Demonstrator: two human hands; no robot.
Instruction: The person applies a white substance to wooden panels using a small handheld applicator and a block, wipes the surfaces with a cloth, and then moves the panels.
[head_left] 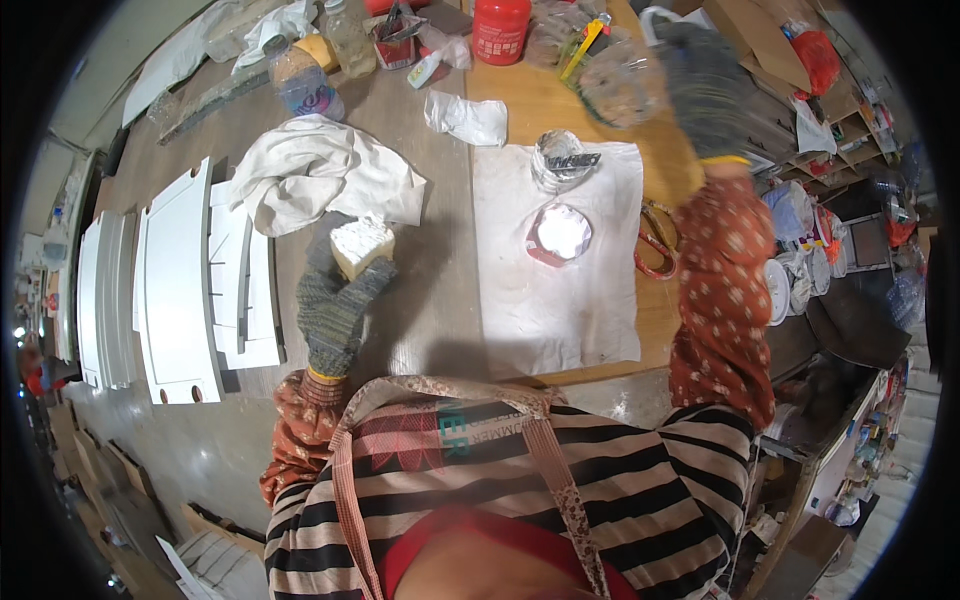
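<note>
Gripping a white-topped block (362, 248), left hand (338, 305) — right hand (706, 95), hold unclear — beyond, a pale-lettered red tub (500, 30).

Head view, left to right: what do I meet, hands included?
White panels → left hand holding a pale block → tub on white cloth → scissors → right hand, farther up the picture.

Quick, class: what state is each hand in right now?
Left hand: closed around a white-topped pale block.
Right hand: reaching out; whether open or closed cannot be told.
</note>
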